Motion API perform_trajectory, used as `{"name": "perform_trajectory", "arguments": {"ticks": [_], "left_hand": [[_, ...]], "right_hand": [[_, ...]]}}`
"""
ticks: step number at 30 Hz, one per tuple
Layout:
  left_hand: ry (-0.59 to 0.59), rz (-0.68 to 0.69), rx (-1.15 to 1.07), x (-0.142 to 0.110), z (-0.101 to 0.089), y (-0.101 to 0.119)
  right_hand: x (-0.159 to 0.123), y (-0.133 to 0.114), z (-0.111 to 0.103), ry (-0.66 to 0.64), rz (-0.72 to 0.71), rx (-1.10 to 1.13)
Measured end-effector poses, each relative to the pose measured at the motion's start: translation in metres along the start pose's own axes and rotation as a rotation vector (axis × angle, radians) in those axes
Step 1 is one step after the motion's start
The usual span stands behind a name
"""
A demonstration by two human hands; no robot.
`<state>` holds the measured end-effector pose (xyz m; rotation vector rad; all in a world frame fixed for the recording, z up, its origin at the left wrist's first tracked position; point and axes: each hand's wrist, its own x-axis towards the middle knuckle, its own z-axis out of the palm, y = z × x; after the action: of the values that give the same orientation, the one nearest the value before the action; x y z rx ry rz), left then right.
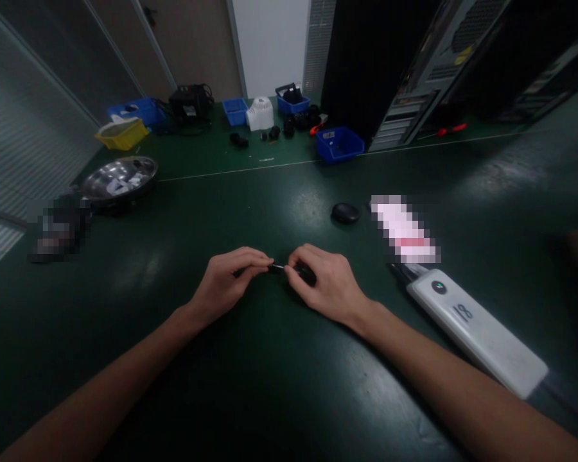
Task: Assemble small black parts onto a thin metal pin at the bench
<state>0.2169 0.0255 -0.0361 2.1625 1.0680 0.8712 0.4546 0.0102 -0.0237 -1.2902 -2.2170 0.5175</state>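
My left hand [232,277] is closed in a pinch, thumb and fingertips on the left end of a small black object with a thin silvery part [279,267]. My right hand [328,280] curls toward the same object from the other side, thumb and forefinger meeting at its silvery part. A dark rounded piece [307,274] shows inside the curl of my right hand; whether it belongs to the same object I cannot tell. Both hands rest low over the green tabletop [183,378], and the fingers hide much of what they hold.
Beyond my right hand lies a black oval, mouse-like thing [345,213]. A white power bank [476,330] marked 18 lies at right, near a blurred-out phone-like slab [404,229]. Further back are a metal bowl [147,168], a blue bin [340,154] and a yellow bin [120,138].
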Motion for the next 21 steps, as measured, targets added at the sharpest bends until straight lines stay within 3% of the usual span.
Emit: {"name": "perform_trajectory", "arguments": {"ticks": [6,13,21], "left_hand": [[-0.070,0.045,0.157,-0.0046,0.0024,-0.0035],[-0.003,-0.072,-0.185,0.0030,-0.0029,-0.0002],[-0.129,0.091,0.152,-0.0034,0.0047,0.0019]], "right_hand": [[-0.0007,-0.0005,0.0012,-0.035,-0.015,-0.106],[0.0000,0.0010,-0.0024,0.009,-0.026,0.078],[-0.0005,-0.0012,0.0002,-0.064,-0.040,-0.099]]}}
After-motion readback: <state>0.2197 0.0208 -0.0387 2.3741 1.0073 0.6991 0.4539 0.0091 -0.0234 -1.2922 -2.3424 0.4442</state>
